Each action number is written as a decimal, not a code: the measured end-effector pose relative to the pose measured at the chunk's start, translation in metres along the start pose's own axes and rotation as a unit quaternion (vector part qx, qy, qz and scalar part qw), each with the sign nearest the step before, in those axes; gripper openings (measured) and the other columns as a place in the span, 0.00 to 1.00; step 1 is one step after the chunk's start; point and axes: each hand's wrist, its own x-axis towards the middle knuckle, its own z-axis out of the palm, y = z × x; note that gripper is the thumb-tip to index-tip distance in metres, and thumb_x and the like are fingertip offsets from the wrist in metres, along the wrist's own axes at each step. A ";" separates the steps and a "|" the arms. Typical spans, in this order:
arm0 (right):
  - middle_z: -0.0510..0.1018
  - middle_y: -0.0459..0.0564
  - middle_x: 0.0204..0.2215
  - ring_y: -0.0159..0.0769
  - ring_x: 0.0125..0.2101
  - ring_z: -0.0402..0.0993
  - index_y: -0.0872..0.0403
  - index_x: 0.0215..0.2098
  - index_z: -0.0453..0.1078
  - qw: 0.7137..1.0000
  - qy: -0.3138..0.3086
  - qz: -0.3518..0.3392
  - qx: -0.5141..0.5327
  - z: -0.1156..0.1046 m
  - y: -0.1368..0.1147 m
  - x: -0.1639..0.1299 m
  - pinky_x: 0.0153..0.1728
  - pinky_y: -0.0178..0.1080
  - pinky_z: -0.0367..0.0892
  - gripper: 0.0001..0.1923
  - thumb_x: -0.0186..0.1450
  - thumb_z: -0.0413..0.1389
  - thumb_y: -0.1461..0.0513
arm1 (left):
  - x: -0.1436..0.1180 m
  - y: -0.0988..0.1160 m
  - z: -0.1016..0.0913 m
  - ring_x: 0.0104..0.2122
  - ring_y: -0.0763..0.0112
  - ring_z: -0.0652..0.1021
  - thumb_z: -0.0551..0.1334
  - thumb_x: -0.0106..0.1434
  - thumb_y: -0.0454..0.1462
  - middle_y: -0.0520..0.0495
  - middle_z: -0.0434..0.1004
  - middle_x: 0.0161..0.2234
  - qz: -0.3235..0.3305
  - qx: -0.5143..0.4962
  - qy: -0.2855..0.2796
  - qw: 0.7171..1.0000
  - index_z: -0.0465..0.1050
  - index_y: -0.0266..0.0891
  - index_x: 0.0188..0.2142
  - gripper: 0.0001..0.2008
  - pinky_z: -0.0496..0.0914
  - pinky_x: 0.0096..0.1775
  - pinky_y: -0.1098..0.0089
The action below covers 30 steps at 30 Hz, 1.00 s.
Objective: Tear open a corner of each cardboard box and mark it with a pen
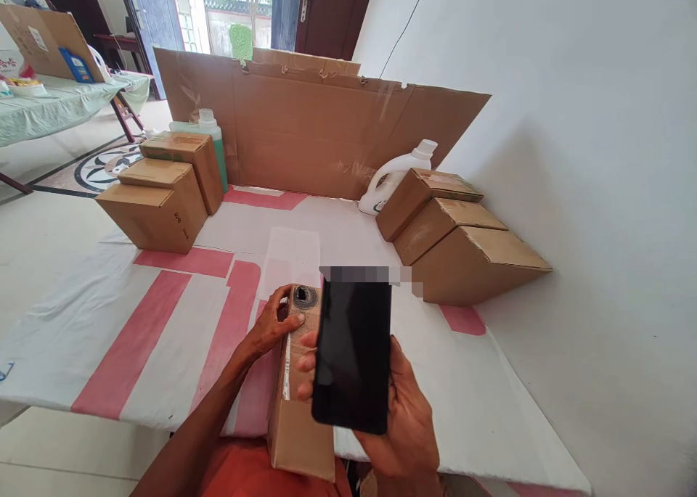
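Holding phone [353,355], glossy black, rectangular

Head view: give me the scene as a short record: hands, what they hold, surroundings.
left hand: on far end of a long cardboard box, thumb on top
right hand: grips a black phone by its sides
phone vs box: overlap in view; contact unclear
left side: three left boxes, green jug behind
right side: three right boxes, white jug behind
far side: cardboard panel
surface: white cloth with pink bands
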 end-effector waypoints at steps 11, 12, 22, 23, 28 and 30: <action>0.85 0.57 0.34 0.52 0.38 0.82 0.55 0.39 0.79 0.872 0.311 -0.057 -0.373 -0.145 -0.012 0.024 0.40 0.50 0.76 0.36 0.58 0.57 0.33 | 0.000 0.002 -0.002 0.61 0.43 0.71 0.69 0.58 0.55 0.35 0.66 0.65 -0.043 -0.041 -0.014 0.998 0.65 0.42 0.63 0.38 0.69 0.57 0.50; 0.84 0.55 0.31 0.51 0.37 0.81 0.54 0.36 0.78 0.852 0.323 -0.066 -0.406 -0.153 -0.008 0.027 0.38 0.49 0.75 0.35 0.58 0.57 0.32 | 0.000 0.001 -0.002 0.61 0.44 0.72 0.69 0.58 0.55 0.35 0.66 0.65 -0.043 -0.041 -0.015 0.998 0.65 0.42 0.63 0.39 0.69 0.57 0.50; 0.68 0.47 0.20 0.45 0.28 0.66 0.48 0.23 0.65 0.694 0.377 -0.118 -0.602 -0.186 0.007 0.033 0.38 0.48 0.65 0.23 0.59 0.51 0.40 | 0.000 -0.004 0.003 0.62 0.48 0.71 0.67 0.61 0.55 0.37 0.64 0.67 -0.021 -0.009 0.007 1.000 0.63 0.44 0.65 0.38 0.66 0.62 0.50; 0.71 0.50 0.23 0.47 0.30 0.68 0.49 0.26 0.68 0.680 0.378 -0.123 -0.617 -0.188 0.007 0.033 0.40 0.49 0.65 0.23 0.59 0.51 0.41 | -0.002 -0.004 0.003 0.64 0.47 0.68 0.66 0.63 0.56 0.37 0.62 0.68 -0.017 0.001 0.021 1.000 0.61 0.44 0.67 0.38 0.63 0.64 0.49; 0.76 0.68 0.37 0.62 0.42 0.72 0.62 0.42 0.77 0.620 0.392 -0.152 -0.662 -0.190 0.013 0.025 0.49 0.61 0.65 0.31 0.60 0.48 0.45 | -0.032 -0.010 -0.001 0.69 0.46 0.61 0.54 0.71 0.57 0.39 0.51 0.73 -0.033 0.068 0.094 0.993 0.52 0.47 0.72 0.36 0.58 0.67 0.43; 0.75 0.71 0.45 0.63 0.50 0.70 0.64 0.51 0.75 0.608 0.371 -0.180 -0.678 -0.184 0.025 0.015 0.54 0.62 0.65 0.33 0.63 0.49 0.47 | -0.055 -0.017 -0.004 0.69 0.48 0.61 0.52 0.73 0.56 0.38 0.52 0.73 -0.026 0.085 0.105 0.991 0.51 0.47 0.73 0.35 0.57 0.68 0.43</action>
